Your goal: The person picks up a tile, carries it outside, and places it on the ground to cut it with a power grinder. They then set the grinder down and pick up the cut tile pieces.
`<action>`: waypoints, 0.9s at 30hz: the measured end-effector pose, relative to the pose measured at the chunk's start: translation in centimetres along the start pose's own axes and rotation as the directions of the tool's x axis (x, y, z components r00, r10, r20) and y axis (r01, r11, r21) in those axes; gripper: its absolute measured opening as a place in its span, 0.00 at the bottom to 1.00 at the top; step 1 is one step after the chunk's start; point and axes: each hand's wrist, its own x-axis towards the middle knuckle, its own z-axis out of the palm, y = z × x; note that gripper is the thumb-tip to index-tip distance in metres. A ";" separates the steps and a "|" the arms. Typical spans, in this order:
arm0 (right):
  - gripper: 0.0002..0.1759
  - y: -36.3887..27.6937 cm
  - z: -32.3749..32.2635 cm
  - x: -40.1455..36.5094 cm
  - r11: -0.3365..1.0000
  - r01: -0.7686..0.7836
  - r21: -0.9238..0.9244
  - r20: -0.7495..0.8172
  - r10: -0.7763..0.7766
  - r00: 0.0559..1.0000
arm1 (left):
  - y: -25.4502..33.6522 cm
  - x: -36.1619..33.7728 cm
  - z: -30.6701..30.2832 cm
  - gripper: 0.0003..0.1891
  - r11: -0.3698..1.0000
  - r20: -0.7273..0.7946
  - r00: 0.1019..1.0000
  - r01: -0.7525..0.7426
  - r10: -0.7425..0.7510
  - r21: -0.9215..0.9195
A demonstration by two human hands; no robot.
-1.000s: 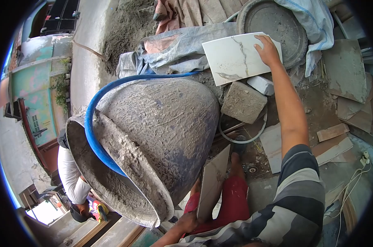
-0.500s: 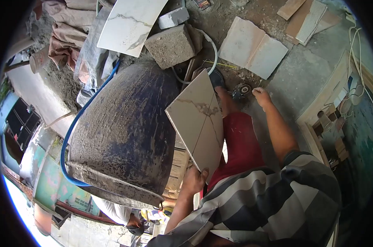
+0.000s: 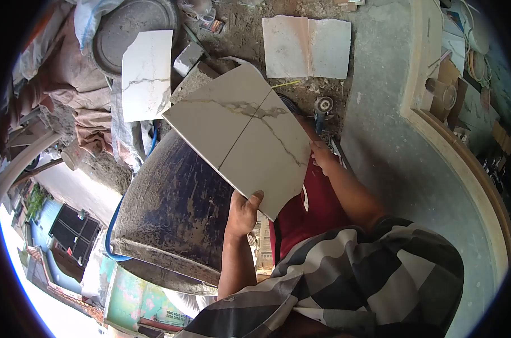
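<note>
Veined tile (image 3: 238, 135) held face up at the mixer drum's (image 3: 176, 197) far right side.
The left hand (image 3: 243, 214) pinches its near-left edge, thumb on top, probably bearing weight; the right hand (image 3: 324, 158) meets its right corner, perhaps for steadiness, though I cannot tell whether it grips.

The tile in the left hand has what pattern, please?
The tile has brownish marble-like veins and a straight dark line; see head view.

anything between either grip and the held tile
Nothing visible: the left grip holds the tile near its lower corner, thumb on top; the right grip is at its right edge, contact there unclear.
</note>
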 end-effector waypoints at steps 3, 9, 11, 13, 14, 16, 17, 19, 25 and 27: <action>0.32 1.5 0.4 -1.8 0.974 0.000 0.229 -0.013 0.003 1.000 | -1.0 1.0 0.8 0.20 0.978 -0.044 0.999 0.002 -0.012 -0.210; 0.31 8.8 -3.0 -6.2 0.927 0.246 0.284 -0.162 -0.206 0.965 | -0.9 2.1 3.2 0.20 0.938 -0.180 0.982 -0.008 -0.058 -0.346; 0.28 11.6 -4.7 -8.6 0.864 0.279 0.418 -0.171 -0.227 0.959 | -1.7 2.2 4.1 0.21 0.914 -0.217 0.975 -0.051 -0.041 -0.402; 0.26 15.5 -5.8 -10.0 0.843 0.294 0.450 -0.188 -0.233 0.954 | -2.1 2.0 4.6 0.21 0.898 -0.211 0.977 -0.065 -0.032 -0.436; 0.25 17.3 -6.2 -10.9 0.827 0.351 0.439 -0.270 -0.251 0.930 | -2.4 1.9 4.8 0.21 0.901 -0.208 0.978 -0.065 -0.028 -0.428; 0.24 20.9 -6.8 -11.6 0.823 0.402 0.402 -0.385 -0.247 0.890 | -3.1 1.8 5.4 0.21 0.871 -0.212 0.977 -0.119 0.018 -0.476; 0.24 23.0 -6.7 -12.0 0.825 0.393 0.407 -0.380 -0.239 0.894 | -3.4 2.1 5.7 0.21 0.875 -0.214 0.977 -0.112 0.010 -0.471; 0.23 29.0 -5.9 -12.7 0.914 0.284 0.289 -0.338 -0.180 0.924 | -4.2 2.5 7.0 0.19 0.830 -0.232 0.972 -0.166 0.046 -0.532; 0.23 38.9 -6.5 -13.4 0.940 0.119 0.319 -0.250 -0.037 0.968 | -4.9 3.0 9.9 0.19 0.790 -0.228 0.970 -0.200 0.079 -0.580; 0.24 40.4 -7.2 -13.3 0.952 0.066 0.300 -0.218 0.001 0.976 | -5.3 2.6 10.5 0.19 0.799 -0.230 0.971 -0.188 0.064 -0.571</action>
